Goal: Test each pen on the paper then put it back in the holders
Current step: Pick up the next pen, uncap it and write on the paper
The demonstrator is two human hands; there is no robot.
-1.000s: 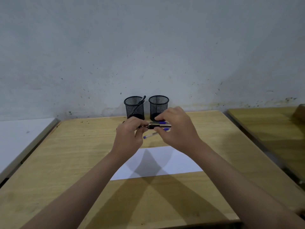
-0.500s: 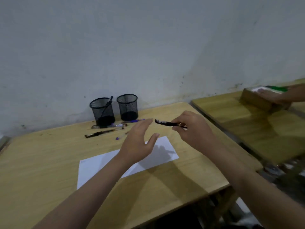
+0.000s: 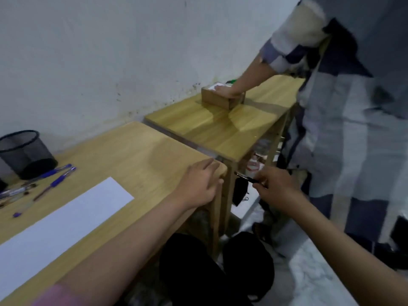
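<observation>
On the tabletop lie a white paper, a mesh holder and blue pens, the left hand rests flat at its corner, fingers loosely together, while the right hand pinches a black pen beyond the edge.

No legible text, label, brand or number anywhere; pen markings too blurred to read

Loose pens crowd the table's far left edge before the mesh holder; its right half lies bare.
</observation>
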